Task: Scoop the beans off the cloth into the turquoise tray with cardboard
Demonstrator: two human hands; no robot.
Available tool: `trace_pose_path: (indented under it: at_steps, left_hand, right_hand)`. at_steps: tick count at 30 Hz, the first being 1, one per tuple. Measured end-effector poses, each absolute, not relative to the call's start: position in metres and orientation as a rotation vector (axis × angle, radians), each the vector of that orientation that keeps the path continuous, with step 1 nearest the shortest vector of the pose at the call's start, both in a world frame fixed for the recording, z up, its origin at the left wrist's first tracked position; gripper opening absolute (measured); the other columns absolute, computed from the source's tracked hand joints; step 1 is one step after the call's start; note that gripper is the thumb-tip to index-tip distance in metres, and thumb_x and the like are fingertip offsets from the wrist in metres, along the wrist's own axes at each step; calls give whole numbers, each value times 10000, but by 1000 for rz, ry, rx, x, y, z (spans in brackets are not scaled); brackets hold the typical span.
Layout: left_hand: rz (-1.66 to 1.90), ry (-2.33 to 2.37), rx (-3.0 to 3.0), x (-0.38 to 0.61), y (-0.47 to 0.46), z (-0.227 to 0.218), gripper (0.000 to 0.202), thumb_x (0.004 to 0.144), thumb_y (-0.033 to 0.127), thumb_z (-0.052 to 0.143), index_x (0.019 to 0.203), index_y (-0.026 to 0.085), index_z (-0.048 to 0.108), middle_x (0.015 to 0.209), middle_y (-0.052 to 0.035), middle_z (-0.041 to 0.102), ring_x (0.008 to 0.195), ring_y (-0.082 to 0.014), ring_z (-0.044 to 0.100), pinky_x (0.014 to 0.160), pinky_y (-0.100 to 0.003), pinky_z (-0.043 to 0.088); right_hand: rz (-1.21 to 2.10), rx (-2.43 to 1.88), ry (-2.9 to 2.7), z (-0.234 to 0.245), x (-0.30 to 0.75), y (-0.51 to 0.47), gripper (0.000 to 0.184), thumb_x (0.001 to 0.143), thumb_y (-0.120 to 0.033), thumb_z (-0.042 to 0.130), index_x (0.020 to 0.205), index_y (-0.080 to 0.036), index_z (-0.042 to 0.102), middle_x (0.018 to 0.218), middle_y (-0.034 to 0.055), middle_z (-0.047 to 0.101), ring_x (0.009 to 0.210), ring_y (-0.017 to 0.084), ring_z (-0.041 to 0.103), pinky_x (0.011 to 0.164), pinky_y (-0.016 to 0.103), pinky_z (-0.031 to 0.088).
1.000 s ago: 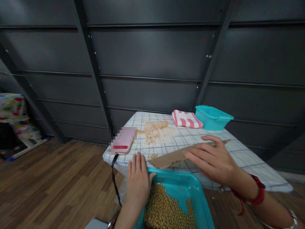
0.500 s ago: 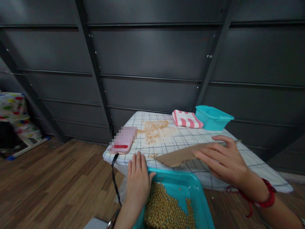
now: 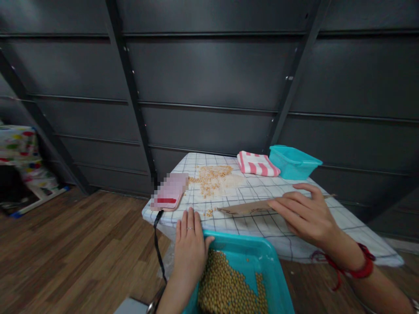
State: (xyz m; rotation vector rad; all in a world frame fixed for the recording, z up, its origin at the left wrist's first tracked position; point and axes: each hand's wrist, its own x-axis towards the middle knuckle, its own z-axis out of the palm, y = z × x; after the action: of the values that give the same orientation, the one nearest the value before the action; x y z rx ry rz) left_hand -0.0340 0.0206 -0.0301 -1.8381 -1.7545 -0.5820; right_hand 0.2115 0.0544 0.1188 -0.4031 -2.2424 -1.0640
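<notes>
My left hand (image 3: 190,244) grips the far left corner of a teal tray (image 3: 262,257) filled with yellow beans (image 3: 225,288), held just below the near edge of the table (image 3: 327,218). My right hand (image 3: 306,213) holds a long strip of brown cardboard (image 3: 248,207), fingers laid along its right half, its edge raised just above the checked tablecloth. A few loose beans (image 3: 208,213) lie by the strip's left tip. A larger spread of beans (image 3: 211,176) sits farther back on the cloth.
A pink phone-like object (image 3: 170,192) with a black cord lies at the table's left corner. A pink-striped folded cloth (image 3: 257,163) and a small teal tub (image 3: 293,162) stand at the back. Dark metal panels rise behind; wood floor lies to the left.
My right hand has drawn the cardboard strip to the right and back from the tray, tipping it up so it shows more edge-on. My left hand and the tray have stayed put.
</notes>
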Motion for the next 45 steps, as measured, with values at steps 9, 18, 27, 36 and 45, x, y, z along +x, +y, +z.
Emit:
trace_pose_path:
  at_steps: [9,18,27,36,45]
  left_hand:
    - [-596,-1786,-1862,-35,20,-32,620,833,488,328,1234,27,434,1291,-237,469,1202,-329,409,962,-504,352]
    - [-584,-1771,-1824,-34,20,-27,592,836,471,341,1197,20,471,1247,-235,514,1171,-329,448,926,-488,397]
    - [-623,-1798,-1833,-33,21,-31,561,837,448,354,1205,38,459,1267,-225,497,1195,-322,423,946,-496,383]
    - [-595,-1787,-1853,-35,21,-29,580,838,449,351,1208,14,450,1263,-242,495,1180,-336,436,922,-501,404]
    - [-586,-1747,-1814,-35,22,-31,564,839,432,351,1205,15,453,1255,-233,507,1169,-334,446,909,-489,416]
  right_hand:
    - [-1016,-382,-2231,115,194,62,222,771,-26,438,913,-147,559,697,17,645,669,131,522,781,372,379]
    - [-972,-388,-2273,114,203,47,209,772,-15,460,910,-141,554,731,26,663,687,130,538,816,385,368]
    - [-973,-422,-2269,113,210,43,231,784,-9,429,906,-163,548,719,10,660,673,120,541,820,376,363]
    - [-964,-468,-2303,109,214,39,237,813,-34,402,909,-192,551,698,-20,650,677,114,528,849,369,333]
    - [-892,-500,-2331,102,224,33,246,847,-68,369,930,-190,566,698,-22,647,672,109,529,867,367,324]
